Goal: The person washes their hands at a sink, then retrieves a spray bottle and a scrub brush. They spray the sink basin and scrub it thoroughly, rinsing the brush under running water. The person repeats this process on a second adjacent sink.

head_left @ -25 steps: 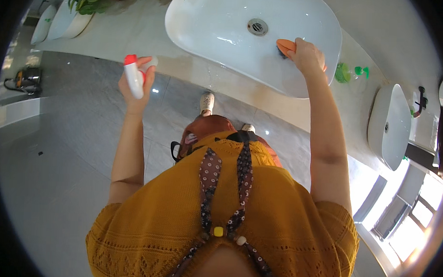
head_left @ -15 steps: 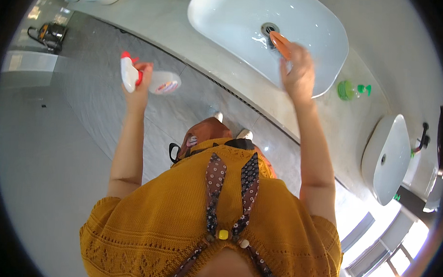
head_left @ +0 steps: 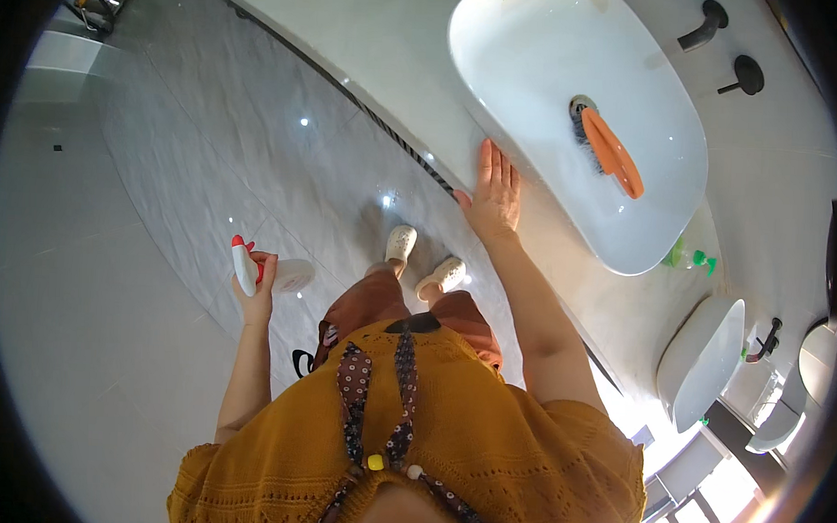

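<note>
My left hand point(head_left: 258, 288) is closed around the neck of a spray bottle point(head_left: 243, 266) with a white and red trigger head. Its translucent body points to the right, over the floor. My right hand point(head_left: 497, 198) holds nothing; its fingers are stretched out at the counter's front edge, beside the white oval sink point(head_left: 659, 95). In that sink lies an orange-handled scrub brush point(head_left: 614, 156), bristles against the basin, one end beside the drain point(head_left: 579, 105).
The pale counter point(head_left: 380, 43) runs diagonally across the right side. A green soap pump bottle point(head_left: 691, 257) stands behind the sink. A second basin point(head_left: 701, 364) sits farther right. Black taps point(head_left: 703, 27) stick out of the wall. A vacuum cleaner point(head_left: 100, 3) is far left.
My right hand has let go of the scrub brush, left it in the sink and come to the counter edge. My left hand still holds the spray bottle, now lower in view. The view has shifted.
</note>
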`<action>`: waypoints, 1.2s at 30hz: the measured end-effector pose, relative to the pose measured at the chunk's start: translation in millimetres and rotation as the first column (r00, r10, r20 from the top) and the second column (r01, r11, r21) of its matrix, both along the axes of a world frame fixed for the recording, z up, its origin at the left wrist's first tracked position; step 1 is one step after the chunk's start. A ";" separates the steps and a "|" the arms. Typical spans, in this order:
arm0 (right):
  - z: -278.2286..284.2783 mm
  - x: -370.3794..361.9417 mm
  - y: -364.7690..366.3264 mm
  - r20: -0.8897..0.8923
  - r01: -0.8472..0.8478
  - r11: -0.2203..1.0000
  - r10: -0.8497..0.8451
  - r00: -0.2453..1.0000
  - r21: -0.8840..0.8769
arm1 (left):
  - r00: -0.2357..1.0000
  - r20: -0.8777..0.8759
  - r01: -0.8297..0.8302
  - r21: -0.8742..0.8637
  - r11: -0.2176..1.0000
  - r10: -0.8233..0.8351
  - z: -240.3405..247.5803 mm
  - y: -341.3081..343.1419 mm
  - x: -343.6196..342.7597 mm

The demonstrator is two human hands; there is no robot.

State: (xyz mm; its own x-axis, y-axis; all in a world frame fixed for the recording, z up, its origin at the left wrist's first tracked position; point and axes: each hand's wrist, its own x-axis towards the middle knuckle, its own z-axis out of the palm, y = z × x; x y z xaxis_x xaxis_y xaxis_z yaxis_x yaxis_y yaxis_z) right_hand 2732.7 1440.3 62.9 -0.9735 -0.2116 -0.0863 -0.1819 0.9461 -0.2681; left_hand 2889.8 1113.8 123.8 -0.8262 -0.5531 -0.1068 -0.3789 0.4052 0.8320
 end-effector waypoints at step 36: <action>14.0 8.6 -14.3 -0.252 0.013 0.994 -0.041 0.967 -0.113 | 0.956 -0.066 0.290 0.088 0.953 -0.285 -10.6 6.6 -23.5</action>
State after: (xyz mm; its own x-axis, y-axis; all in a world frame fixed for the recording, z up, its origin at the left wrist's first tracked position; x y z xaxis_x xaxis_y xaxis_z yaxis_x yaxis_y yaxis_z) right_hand 2741.3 1425.9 76.9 -0.9661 -0.1790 0.1859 -0.2316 0.9193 -0.3184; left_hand 2866.4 1120.4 113.2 -0.9545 -0.2809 -0.0998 -0.2130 0.4083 0.8876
